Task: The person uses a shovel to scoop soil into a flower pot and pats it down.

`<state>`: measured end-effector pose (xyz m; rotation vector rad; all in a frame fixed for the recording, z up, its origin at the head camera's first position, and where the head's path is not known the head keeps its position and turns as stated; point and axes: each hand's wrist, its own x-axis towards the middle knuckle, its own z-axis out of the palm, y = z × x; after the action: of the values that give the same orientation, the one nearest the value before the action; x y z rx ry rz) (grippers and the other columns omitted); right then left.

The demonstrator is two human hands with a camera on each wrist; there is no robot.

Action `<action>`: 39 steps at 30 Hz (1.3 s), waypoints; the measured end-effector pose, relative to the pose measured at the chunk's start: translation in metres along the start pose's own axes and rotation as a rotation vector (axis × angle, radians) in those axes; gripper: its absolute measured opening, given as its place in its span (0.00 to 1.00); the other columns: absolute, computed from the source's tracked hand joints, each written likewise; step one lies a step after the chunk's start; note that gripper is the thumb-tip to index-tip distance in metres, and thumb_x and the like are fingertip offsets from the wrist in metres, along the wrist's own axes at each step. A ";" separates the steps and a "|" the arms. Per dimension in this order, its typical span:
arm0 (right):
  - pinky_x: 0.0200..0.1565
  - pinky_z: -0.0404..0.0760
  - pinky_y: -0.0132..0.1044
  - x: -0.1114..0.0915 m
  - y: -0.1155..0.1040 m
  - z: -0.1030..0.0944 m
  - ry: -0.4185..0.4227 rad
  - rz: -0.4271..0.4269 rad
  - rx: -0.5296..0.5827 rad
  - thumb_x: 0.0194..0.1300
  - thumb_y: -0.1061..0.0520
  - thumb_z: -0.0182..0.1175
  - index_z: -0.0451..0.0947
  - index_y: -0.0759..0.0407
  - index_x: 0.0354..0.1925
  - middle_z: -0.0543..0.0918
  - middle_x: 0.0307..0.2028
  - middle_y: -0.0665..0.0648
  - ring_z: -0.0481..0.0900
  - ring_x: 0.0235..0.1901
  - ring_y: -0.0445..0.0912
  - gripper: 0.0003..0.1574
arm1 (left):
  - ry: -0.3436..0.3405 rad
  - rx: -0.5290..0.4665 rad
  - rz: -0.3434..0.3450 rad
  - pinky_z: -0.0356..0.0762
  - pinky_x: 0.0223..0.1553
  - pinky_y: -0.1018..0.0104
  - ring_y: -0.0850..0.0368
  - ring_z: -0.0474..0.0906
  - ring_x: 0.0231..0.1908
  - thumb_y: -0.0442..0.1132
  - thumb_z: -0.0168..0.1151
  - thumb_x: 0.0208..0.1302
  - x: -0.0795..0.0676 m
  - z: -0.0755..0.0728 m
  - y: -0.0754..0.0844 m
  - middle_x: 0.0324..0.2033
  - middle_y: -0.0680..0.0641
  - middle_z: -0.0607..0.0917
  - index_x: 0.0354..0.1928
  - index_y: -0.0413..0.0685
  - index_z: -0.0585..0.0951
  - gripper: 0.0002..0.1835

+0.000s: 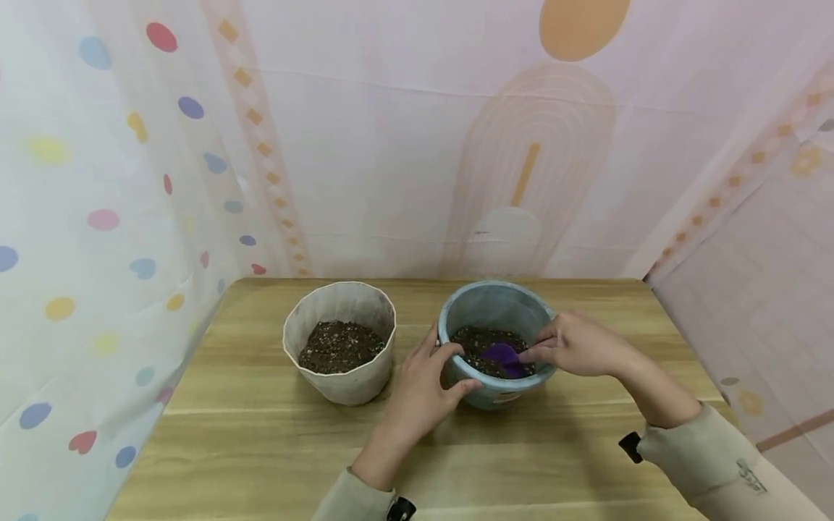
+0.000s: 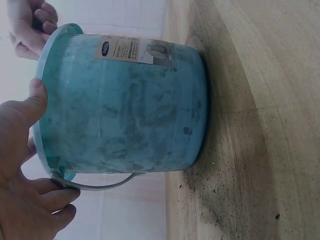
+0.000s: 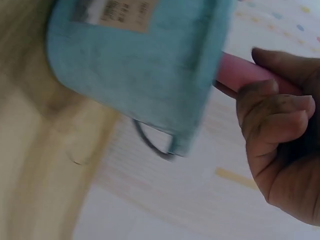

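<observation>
A blue plastic bucket (image 1: 491,289) with a thin bail handle (image 2: 100,187) stands on the table, dark soil (image 1: 478,339) inside. My left hand (image 1: 420,387) holds its rim from the left, the thumb at the near side and a finger over the edge. From the right, my right hand (image 1: 576,344) reaches over the rim and grips a small trowel by its pink handle (image 3: 245,74). The trowel's purple blade (image 1: 502,354) is down in the soil, its tip partly buried. In the right wrist view the bucket wall hides the blade.
Left of the bucket stands a white, wavy-rimmed pot (image 1: 352,387), also holding dark soil (image 1: 342,346). Soil crumbs (image 2: 212,192) lie scattered on the wooden table (image 1: 274,463) beside the bucket. A patterned curtain (image 1: 378,166) hangs behind and along both sides.
</observation>
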<state>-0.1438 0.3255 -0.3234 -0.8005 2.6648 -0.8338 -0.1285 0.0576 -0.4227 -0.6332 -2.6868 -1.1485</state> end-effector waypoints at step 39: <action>0.15 0.43 0.39 -0.029 0.045 0.025 0.187 0.254 0.916 0.82 0.55 0.46 0.82 0.68 0.56 0.90 0.40 0.50 0.44 0.11 0.41 0.23 | 0.062 0.084 0.130 0.63 0.66 0.35 0.32 0.63 0.70 0.57 0.71 0.61 -0.005 0.003 -0.003 0.72 0.30 0.64 0.54 0.54 0.81 0.24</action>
<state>-0.1298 0.3616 -0.3686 -0.1501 2.0507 -1.8769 -0.1250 0.0566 -0.4283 -0.7340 -2.5848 -1.0001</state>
